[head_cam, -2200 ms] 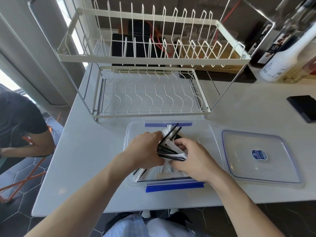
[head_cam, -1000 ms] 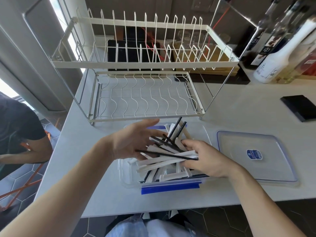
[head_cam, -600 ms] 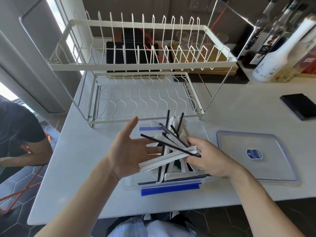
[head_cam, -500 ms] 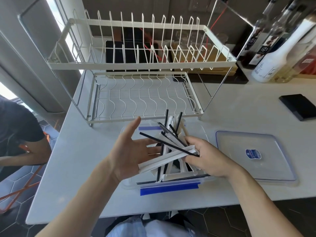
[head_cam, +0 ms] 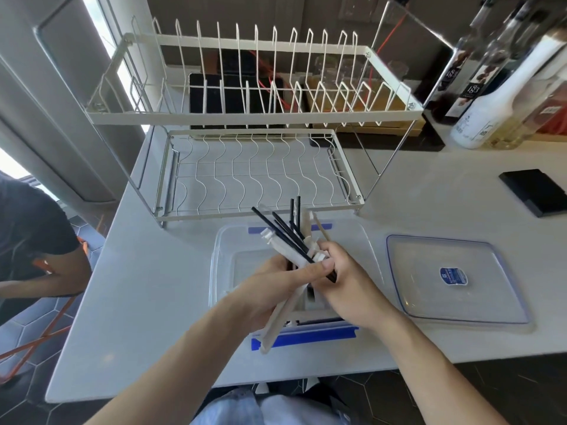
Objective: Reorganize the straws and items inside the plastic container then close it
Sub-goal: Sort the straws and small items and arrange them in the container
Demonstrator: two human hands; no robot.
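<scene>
Head view: left hand (head_cam: pixel 276 289) and right hand (head_cam: pixel 346 280) both grip straw bundle (head_cam: pixel 288 243) over container (head_cam: pixel 221 265). Step: gathering. Next: lay flat; lid (head_cam: pixel 454 277) at 3 o'clock.

Bunched straws (head_cam: pixel 287 240) above open container (head_cam: pixel 221 271)

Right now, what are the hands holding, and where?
Both the left hand and right hand grip a bundle of straws around its middle.
</scene>
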